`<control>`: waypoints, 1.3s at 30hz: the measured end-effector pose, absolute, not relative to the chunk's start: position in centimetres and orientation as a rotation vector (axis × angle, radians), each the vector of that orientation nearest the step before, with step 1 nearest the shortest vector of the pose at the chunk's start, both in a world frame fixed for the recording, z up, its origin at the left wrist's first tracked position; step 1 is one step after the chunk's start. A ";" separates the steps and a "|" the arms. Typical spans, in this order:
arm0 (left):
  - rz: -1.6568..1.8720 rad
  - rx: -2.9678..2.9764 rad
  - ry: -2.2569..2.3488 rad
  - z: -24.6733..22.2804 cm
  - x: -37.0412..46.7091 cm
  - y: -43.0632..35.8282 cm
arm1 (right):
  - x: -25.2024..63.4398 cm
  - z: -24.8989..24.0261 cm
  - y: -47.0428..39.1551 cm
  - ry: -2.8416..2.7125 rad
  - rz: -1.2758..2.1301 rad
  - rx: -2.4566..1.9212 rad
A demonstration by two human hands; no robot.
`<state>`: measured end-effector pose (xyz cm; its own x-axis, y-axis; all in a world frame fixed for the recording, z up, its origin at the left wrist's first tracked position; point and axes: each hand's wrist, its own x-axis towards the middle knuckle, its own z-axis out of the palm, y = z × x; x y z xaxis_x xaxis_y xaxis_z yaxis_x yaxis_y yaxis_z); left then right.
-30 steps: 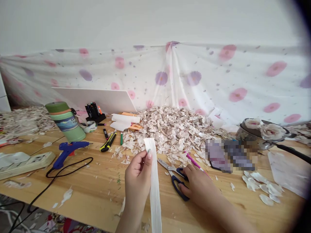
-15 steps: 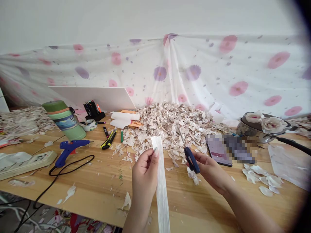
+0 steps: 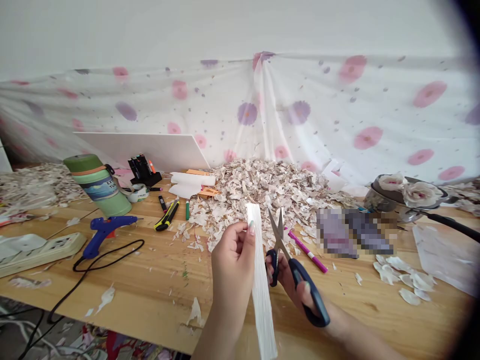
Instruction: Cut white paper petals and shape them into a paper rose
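A long white crinkled paper strip [image 3: 262, 295] hangs down from my left hand [image 3: 234, 260], whose thumb and fingers pinch it near its top end. Just to the right, my right hand [image 3: 290, 285] has its fingers in the dark blue handles of a pair of scissors [image 3: 279, 240]. The blades are spread apart and point up, beside the strip without visibly touching it. A magenta pen [image 3: 307, 251] lies on the wooden table behind the scissors.
Dried petals [image 3: 262, 185] are heaped at the middle back. On the left are a green bottle [image 3: 99, 185], a blue glue gun [image 3: 107, 232] with its cord and a power strip [image 3: 56, 250]. To the right, a pan [image 3: 378, 197] holds paper flowers, near loose petals [image 3: 412, 280].
The scissors have opened and swung closer to the strip, with my right hand lower and further left. My left hand and the strip have shifted slightly right. The magenta pen is now visible.
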<state>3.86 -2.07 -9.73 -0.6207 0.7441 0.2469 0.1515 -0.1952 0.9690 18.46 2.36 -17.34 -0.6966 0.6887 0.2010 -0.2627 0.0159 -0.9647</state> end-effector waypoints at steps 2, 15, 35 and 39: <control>1.906 1.059 1.658 -10.1 4.0 -1.7 | 18.4 -16.9 1.6 -1.705 1.740 -0.491; 1.962 1.063 1.596 -11.5 4.4 -1.1 | 18.4 -14.6 0.0 -1.915 1.753 -0.582; 1.981 1.117 1.494 -12.0 4.6 -1.1 | 17.5 -14.8 0.0 -1.869 1.592 -0.699; 1.982 1.109 1.514 -11.9 4.6 -1.1 | 17.4 -14.8 -0.1 -1.833 1.665 -0.719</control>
<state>4.61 -1.09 -11.95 -0.5998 0.7227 0.3436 0.1412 -0.3271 0.9344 17.38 -0.06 -14.80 -0.7021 0.7105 0.0475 0.0209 0.0872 -0.9960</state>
